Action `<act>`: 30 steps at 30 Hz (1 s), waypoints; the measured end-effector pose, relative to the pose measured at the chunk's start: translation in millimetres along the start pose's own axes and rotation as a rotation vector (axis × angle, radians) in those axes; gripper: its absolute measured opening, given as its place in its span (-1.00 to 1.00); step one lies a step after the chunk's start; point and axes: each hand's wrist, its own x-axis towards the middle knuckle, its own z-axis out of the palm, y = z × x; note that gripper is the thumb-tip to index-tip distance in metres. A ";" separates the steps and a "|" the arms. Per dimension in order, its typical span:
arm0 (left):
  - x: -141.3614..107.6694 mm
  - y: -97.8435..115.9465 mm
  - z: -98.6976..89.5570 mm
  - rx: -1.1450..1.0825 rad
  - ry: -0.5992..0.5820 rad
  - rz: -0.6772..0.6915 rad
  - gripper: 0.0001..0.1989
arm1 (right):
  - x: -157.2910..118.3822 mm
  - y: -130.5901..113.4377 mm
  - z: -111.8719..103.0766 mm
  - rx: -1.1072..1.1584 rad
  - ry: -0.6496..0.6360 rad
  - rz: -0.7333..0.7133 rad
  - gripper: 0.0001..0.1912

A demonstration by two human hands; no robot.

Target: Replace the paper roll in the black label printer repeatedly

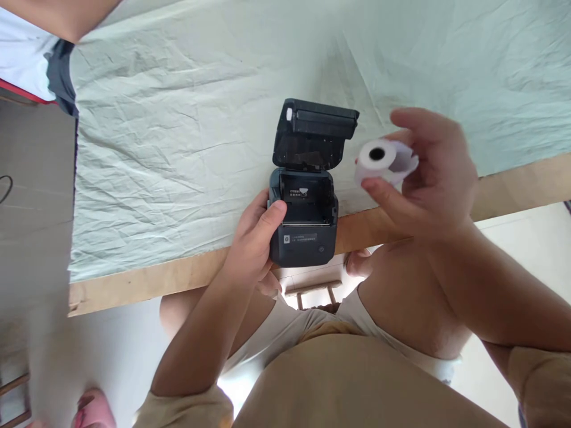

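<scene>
A dark portable printer [300,246] is being grasped along its left side by the left hand [250,252], the thumb being laid over the side rim of the paper compartment [307,208] and some fingers being shown below the casing. The lid [312,139] is being displayed swung fully open, tipped back toward the far side, so the compartment's mouth is being exposed from above. A white paper roll [373,168] is being pinched between the thumb and fingers of the right hand [428,169], its dark core hole being turned upward and a loose paper end [405,160] being curled toward the palm. The roll is being held to the right of the lid and compartment, apart from both, with a strip of open room being left between.

The front edge of the worktop [147,278], a bare wooden border, is being crossed by the printer; its near end is being held past that edge, over the gap between the knees. Whether any of its weight is being borne by the worktop cannot be told. Beyond and to both sides, wide open room is being offered by the wrinkled pale green cloth [178,148]. At the far left corner, part of the cloth is being overhung by another person's arm [74,15].
</scene>
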 end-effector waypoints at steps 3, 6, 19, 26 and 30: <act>0.3 -2.2 1.3 0.003 0.014 0.072 -0.52 | -0.7 -25.0 16.0 0.062 -0.022 -0.043 -0.71; 1.9 -4.0 1.2 0.040 0.018 0.104 -0.51 | 4.2 -31.3 33.4 -0.041 -0.024 -0.179 -0.82; -0.1 -6.6 -3.3 -0.076 -0.039 0.070 -0.51 | -6.2 -29.9 43.4 0.156 -0.138 -0.387 -0.82; -1.3 -1.8 -2.9 0.009 0.039 0.057 -0.27 | -1.5 -15.1 28.1 0.187 0.020 -0.043 -0.68; -1.5 1.0 0.8 0.052 0.052 0.063 -0.24 | 6.0 -13.1 24.1 0.167 -0.197 0.221 -0.28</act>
